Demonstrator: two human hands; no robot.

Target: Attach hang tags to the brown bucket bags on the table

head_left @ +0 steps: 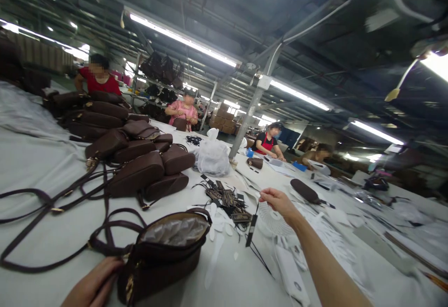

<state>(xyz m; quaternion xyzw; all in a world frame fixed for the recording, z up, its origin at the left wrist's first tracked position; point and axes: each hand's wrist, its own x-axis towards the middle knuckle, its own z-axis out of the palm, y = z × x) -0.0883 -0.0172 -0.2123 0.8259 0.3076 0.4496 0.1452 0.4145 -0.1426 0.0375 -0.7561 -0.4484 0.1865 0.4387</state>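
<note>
A dark brown handbag (164, 255) stands unzipped on the table, with clear plastic stuffing (175, 232) in its mouth. At its near left end, my left hand (96, 279) has its fingers closed at the base of the strap; the fingertips are partly hidden. Out in front, my right hand (278, 203) pinches the black cord of a hang tag (251, 230), which dangles below the fingers with loose cord ends. To the left of that hand lies a heap of black hang tags (226, 199) with gold print and cords.
Finished brown bags (136, 171) are piled at the left, their straps spread over the table. A white fan (275, 218) lies under my right forearm. Beyond are a white plastic bag (212, 155), a metal post (250, 111) and a brown pouch (304, 190). Several co-workers sit farther off.
</note>
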